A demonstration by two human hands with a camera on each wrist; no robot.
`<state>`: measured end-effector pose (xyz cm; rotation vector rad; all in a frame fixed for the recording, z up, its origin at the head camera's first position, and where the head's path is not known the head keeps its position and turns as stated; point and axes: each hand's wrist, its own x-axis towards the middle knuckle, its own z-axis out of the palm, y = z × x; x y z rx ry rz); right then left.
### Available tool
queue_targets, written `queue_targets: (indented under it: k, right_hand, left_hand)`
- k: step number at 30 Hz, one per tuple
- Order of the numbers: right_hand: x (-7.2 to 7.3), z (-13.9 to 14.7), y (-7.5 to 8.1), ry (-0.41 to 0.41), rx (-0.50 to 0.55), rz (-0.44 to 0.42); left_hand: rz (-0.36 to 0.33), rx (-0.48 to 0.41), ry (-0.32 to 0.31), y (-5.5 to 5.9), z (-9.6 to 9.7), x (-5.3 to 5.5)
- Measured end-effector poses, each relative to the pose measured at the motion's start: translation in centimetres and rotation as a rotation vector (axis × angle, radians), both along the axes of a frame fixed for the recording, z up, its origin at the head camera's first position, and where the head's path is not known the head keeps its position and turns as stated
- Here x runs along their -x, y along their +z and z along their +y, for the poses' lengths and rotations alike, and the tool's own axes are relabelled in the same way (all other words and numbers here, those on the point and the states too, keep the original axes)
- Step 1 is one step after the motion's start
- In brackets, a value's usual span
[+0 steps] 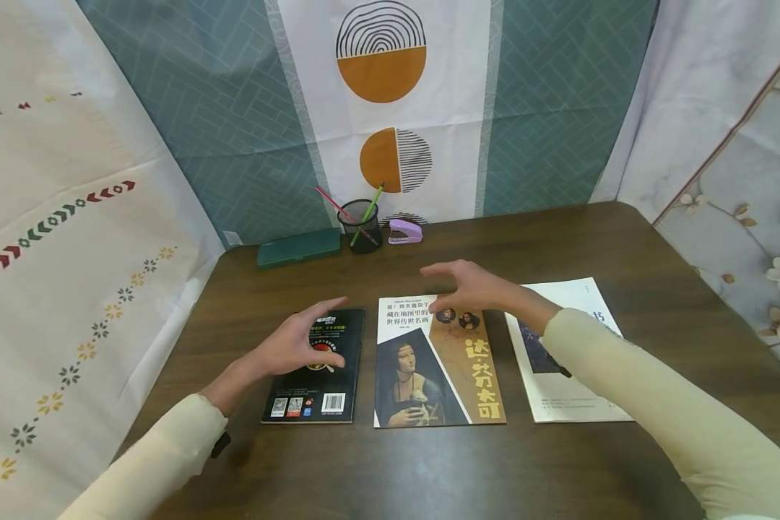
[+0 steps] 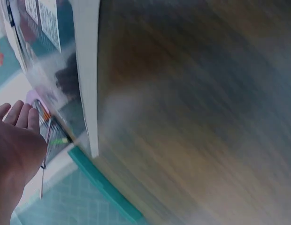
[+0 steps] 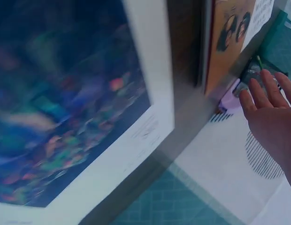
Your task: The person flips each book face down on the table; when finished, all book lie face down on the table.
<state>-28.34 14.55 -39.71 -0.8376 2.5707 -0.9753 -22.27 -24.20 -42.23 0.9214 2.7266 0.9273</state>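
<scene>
Three books lie in a row on the brown table. My left hand [image 1: 299, 343] is over the black book [image 1: 315, 390], fingers extended and thumb spread apart, holding nothing. Over the top of the middle book [image 1: 422, 368], which has a portrait and a brown panel on its cover, is my right hand [image 1: 471, 285], its fingers and thumb parted around bare air. The white book [image 1: 572, 397] lies partly hidden under the right forearm. In the wrist views, the left hand [image 2: 16, 145] and right hand [image 3: 272, 117] both show loosely extended fingers.
At the back of the table [image 1: 429, 469] stand a black mesh pen holder [image 1: 362, 238] with pencils and a purple stapler [image 1: 405, 232]. A flat green case [image 1: 299, 248] lies left of them. Patterned cloths [image 1: 234, 108] hang behind and at the sides.
</scene>
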Motion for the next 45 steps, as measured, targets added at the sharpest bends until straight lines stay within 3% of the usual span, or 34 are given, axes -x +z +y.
queue_targets:
  k: [13,21,25,35,40,45]
  right_hand:
    - [-1.1,4.2,-2.0,0.007,-0.037,0.048]
    - [-1.7,5.4,-3.0,-0.031,-0.062,-0.006]
    - [-1.8,5.7,-3.3,-0.048,-0.067,-0.008]
    - [-2.1,6.6,-3.5,-0.051,-0.040,0.009]
    - [-2.1,6.8,-3.5,-0.046,-0.030,0.002]
    - [-2.2,6.9,-3.2,-0.032,-0.056,-0.006]
  left_hand:
    - [-0.063,0.030,-0.109,-1.1,4.0,-1.3]
    - [-0.111,0.103,-0.127,-1.4,5.3,-2.7]
    - [-0.091,0.123,-0.170,-1.5,5.8,-3.5]
    - [-0.004,0.274,-0.272,-1.5,6.7,-5.1]
    - [0.013,0.325,-0.284,-1.4,7.0,-5.5]
    - [-0.015,0.346,-0.273,-1.1,7.3,-5.6]
